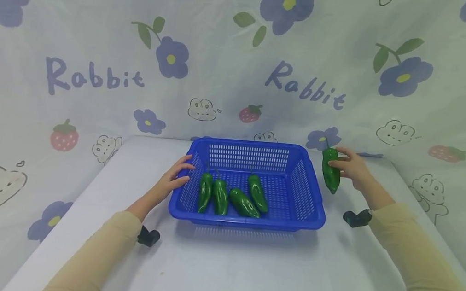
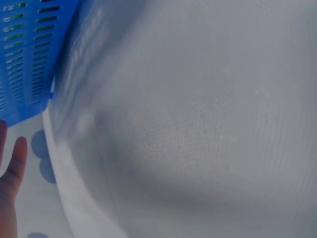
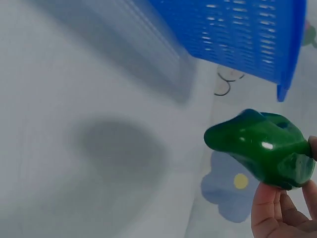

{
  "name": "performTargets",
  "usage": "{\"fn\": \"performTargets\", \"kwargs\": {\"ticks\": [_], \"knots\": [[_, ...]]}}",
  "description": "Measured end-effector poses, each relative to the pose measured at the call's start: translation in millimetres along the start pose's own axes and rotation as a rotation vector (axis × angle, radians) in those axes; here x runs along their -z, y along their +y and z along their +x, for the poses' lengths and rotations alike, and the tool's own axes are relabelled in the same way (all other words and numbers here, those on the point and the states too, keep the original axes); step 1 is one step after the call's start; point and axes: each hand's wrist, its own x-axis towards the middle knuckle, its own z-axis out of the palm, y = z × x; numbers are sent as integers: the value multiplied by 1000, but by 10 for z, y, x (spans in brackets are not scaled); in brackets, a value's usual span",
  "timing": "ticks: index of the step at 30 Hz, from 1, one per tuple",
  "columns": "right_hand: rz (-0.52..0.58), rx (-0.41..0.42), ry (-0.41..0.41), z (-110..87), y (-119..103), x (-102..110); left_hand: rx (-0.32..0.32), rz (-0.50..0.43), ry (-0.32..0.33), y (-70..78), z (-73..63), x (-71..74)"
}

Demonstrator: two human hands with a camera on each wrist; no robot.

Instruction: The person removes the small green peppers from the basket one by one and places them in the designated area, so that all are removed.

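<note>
A blue plastic basket [image 1: 247, 220] with slotted walls stands on the white table. Inside it, toward the left and middle, lie several green peppers [image 1: 257, 194]. My right hand [image 1: 351, 167] pinches another green pepper [image 1: 330, 172] beside the basket's right wall, stem up and tip down. The right wrist view shows this pepper [image 3: 262, 148] large, held between thumb and fingers above the table. At the basket's left rim is my left hand [image 1: 172, 177], its fingers spread and extended along the side. Only a couple of its fingers [image 2: 16, 161] show in the left wrist view.
Behind the table hangs a pale cloth [image 1: 225, 38] printed with flowers, rabbits and strawberries. White table surface [image 1: 243, 271] extends in front of the basket and to both sides. Dark wrist-mounted cameras [image 1: 357, 218] sit beneath both beige sleeves.
</note>
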Motion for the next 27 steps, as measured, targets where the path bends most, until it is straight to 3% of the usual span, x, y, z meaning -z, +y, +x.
{"fn": "performTargets", "kwargs": {"ticks": [8,17,27], "knots": [[-2,48,53,29,240,-80,15,-14,-8,-10,2,-20],[-6,-22,111,77,488,-170,15,-21,-10,-2,7,-19],[-73,-44,148,102,648,-219,29,-8,-7,2,-2,-3]]}}
